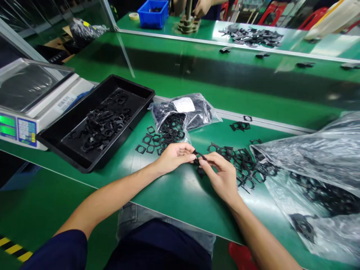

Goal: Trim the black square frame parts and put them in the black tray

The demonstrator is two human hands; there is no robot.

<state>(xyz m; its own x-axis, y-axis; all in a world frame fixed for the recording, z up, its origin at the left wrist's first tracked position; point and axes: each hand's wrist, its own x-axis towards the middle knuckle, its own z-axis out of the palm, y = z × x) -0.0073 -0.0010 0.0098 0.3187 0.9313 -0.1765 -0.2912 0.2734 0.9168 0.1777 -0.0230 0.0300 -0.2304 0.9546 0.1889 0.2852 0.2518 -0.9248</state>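
Note:
Between my two hands, just above the green table, is a small black plastic part [199, 154]. My left hand [177, 156] pinches its left end between thumb and fingers. The fingers of my right hand [221, 170] close on its right end. Fingertips cover much of the part, so its full shape is hidden. Loose black ring-shaped parts [243, 165] lie in a pile beside my right hand. Flatter black square rings [150, 140] spread out beyond my left hand, spilling from a clear plastic bag [197, 108] with a white label.
A black tray [140, 88] of black parts stands at left, against a digital scale [36, 101]. On the right lies a large clear bag [309, 153] of black parts. Across the belt are a blue bin [152, 15], a parts pile [253, 35] and another person's hand [202, 7].

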